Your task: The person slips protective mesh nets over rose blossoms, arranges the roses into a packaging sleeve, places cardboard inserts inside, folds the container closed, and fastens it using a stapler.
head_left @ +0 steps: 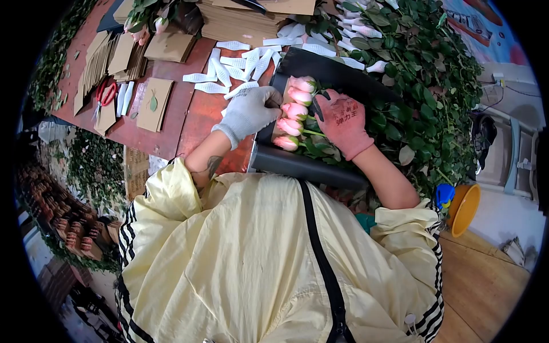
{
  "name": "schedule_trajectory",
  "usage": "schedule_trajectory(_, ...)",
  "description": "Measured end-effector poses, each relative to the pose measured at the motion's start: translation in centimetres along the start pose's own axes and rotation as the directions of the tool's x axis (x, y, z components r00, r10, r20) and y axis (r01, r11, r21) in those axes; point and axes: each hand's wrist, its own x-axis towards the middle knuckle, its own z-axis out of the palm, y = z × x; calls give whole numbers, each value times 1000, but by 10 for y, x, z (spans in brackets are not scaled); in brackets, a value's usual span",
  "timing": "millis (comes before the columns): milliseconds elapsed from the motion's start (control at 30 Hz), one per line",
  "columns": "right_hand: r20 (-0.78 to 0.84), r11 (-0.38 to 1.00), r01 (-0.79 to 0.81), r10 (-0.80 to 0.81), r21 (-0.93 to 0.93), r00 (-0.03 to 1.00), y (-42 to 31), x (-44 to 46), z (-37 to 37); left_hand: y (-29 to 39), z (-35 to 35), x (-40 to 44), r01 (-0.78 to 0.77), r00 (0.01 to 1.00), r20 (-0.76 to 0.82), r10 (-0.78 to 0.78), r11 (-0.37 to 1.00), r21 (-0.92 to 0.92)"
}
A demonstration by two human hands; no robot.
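Note:
Several pink roses (294, 111) lie in a row, heads to the left, on brown card inside a black trough-like holder (309, 166). My left hand (251, 111), in a pale grey glove, is at the left side of the blooms. Its fingertips are pinched together by the card's edge, and what they hold is hidden. My right hand (343, 123), in a pink glove with dark fingertips, is curled just behind the upper rose heads, closed at a rose stem. Green stems and leaves run under and past that hand.
White mesh flower sleeves (234, 68) are scattered beyond my left hand. Brown card stacks (168, 46), red-handled scissors (105, 94) and a card with a leaf (154, 104) lie on the reddish table. Heaped foliage (423, 74) fills the right side, near an orange bucket (464, 210).

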Motion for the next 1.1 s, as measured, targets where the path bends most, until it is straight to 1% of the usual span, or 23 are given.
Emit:
schedule_trajectory(33,-88,1000,29,-29,1,996,1,-1,2,2,0,3,-12,1000,-7,12,999,38)
schedule_trajectory(67,-90,1000,29,-28,-1,996,1,0,2,3,-1,5,-23,1000,-14,25,997,76)
schedule_trajectory(167,-56,1000,8,-7,8,998,0,-1,3,2,0,7,-25,1000,-7,26,996,86)
schedule_trajectory(200,-138,999,30,-28,12,990,1,-2,6,1,1,5,-25,1000,-6,26,996,86)
schedule_trajectory(233,-219,999,50,-46,16,975,1,-2,8,0,0,3,4,1000,18,-4,1000,31)
schedule_trajectory(267,-220,999,46,-40,18,975,2,-2,8,0,0,2,34,998,46,-33,999,-23)
schedule_trajectory(333,-115,998,22,-16,56,993,1,0,3,3,-2,1,49,996,76,-45,997,-54)
schedule_trajectory(367,-116,998,19,-12,57,993,1,1,2,5,-3,1,64,993,102,-56,994,-85)
schedule_trajectory(400,-103,998,21,-15,60,995,1,2,2,3,-2,0,63,993,105,-54,995,-82)
schedule_trajectory(467,-91,998,19,-13,63,996,1,3,0,-3,2,0,11,997,75,-5,997,-81)
schedule_trajectory(533,-24,1000,10,-10,7,1000,0,2,-2,-5,1,3,-4,997,77,8,999,-51)
schedule_trajectory(600,-47,999,29,-28,20,998,2,1,1,-5,0,9,-18,997,77,19,1000,-23)
schedule_trajectory(667,-75,998,51,-49,30,996,2,1,1,0,-1,16,-36,999,2,36,999,5)
schedule_trajectory(700,-22,999,36,-36,15,999,0,2,-2,4,-2,18,-44,999,-4,44,998,51)
schedule_trajectory(733,30,1000,22,-22,-2,999,0,2,-3,1,-2,20,-46,999,-5,47,998,51)
schedule_trajectory(800,50,1000,16,-17,8,999,0,5,-4,-7,0,25,-45,998,36,47,997,-70)
schedule_trajectory(833,75,1000,12,-14,22,997,0,5,-3,-9,0,27,-45,998,36,47,997,-70)
schedule_trajectory(867,76,1000,12,-14,23,997,0,4,-1,-10,0,27,-51,998,37,54,996,-70)
schedule_trajectory(933,-76,999,45,-45,6,996,0,2,5,-8,-1,26,-50,998,38,53,996,-71)
schedule_trajectory(1033,-27,999,43,-43,-1,999,-1,4,0,-6,-1,27,-43,998,42,44,999,-22)
schedule_trajectory(1100,-12,999,43,-43,6,999,0,3,1,-14,1,30,-47,997,48,53,991,-123)
